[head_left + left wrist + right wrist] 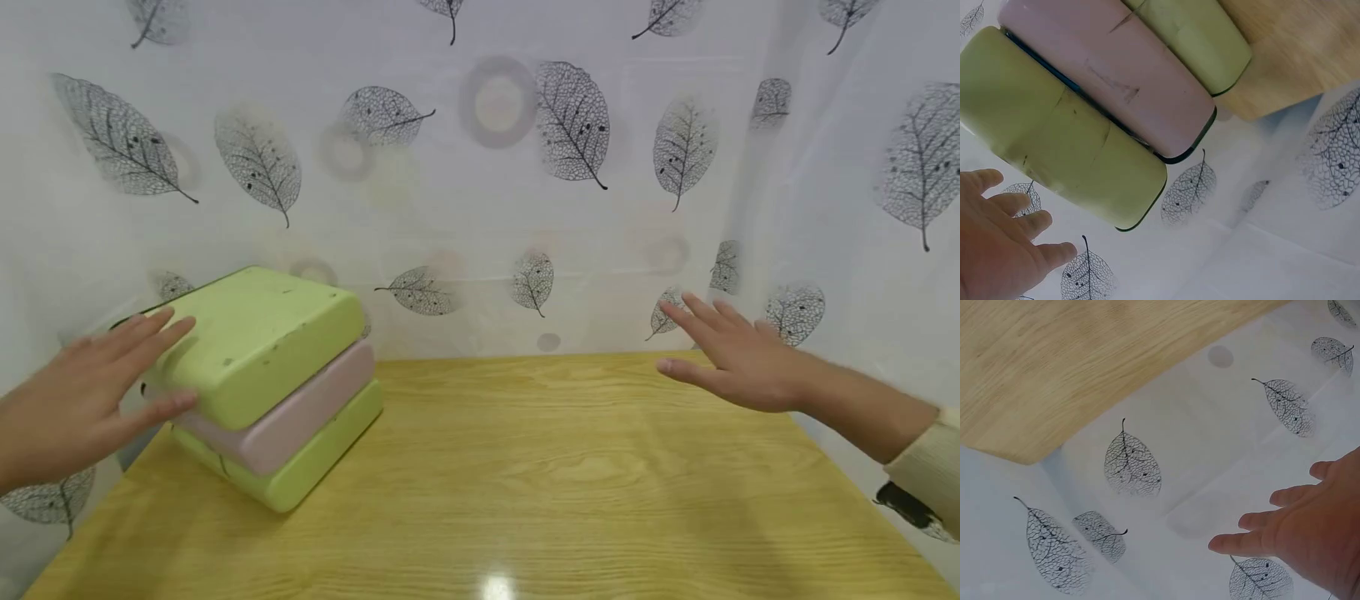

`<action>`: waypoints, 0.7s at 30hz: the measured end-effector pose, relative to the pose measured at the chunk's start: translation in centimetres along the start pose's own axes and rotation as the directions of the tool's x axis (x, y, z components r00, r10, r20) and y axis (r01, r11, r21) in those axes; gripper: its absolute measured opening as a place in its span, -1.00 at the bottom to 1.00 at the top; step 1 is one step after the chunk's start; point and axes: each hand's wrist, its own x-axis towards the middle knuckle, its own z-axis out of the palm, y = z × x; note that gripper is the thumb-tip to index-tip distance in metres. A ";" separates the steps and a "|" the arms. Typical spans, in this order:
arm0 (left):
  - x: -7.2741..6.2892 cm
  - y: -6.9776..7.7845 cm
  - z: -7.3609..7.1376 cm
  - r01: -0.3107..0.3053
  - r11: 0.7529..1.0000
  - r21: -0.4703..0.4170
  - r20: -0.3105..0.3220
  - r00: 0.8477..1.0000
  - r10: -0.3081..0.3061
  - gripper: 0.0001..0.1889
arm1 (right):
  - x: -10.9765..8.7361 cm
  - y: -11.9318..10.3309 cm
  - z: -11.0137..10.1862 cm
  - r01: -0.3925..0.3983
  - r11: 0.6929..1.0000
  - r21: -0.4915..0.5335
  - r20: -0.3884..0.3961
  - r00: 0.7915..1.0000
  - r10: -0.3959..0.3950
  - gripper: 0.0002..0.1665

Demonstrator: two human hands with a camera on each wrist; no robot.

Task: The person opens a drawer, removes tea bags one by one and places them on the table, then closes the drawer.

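Observation:
Three rounded box-shaped things form a slightly uneven stack at the left of the table: a light green one (262,333) on top, a pink one (307,408) in the middle, a light green one (330,458) below. Dark marks and dark edges show on them. My left hand (90,392) hovers by the stack's left side, fingers straight and spread; the left wrist view shows a gap between fingertips and the top green box (1066,137). Out over the table's right side, my right hand (742,358) is raised with straight, spread fingers and holds nothing.
A wooden table (570,467) stretches under the stack and toward the right. Behind and around it hangs a pale sheet (465,208) printed with dark leaf skeletons. A dark object (903,504) shows beneath the right sleeve (930,467).

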 end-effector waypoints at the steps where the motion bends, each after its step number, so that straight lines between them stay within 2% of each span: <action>1: 0.0 -0.1 -0.1 0.001 1.000 -0.007 -0.006 1.000 -0.001 -0.11 | 0.2 -0.6 0.0 0.004 1.000 0.005 0.005 1.000 -0.004 -0.02; 11: -0.3 -0.4 -0.9 0.026 0.999 -0.047 0.008 1.000 -0.025 -0.15 | 2.7 -5.6 1.2 0.092 0.995 0.036 0.052 0.994 -0.093 -0.04; 21: -0.2 -1.0 -1.2 0.065 0.995 -0.072 0.041 0.997 -0.062 -0.19 | 5.0 -9.8 3.4 0.176 0.984 -0.001 0.067 0.982 -0.176 0.00</action>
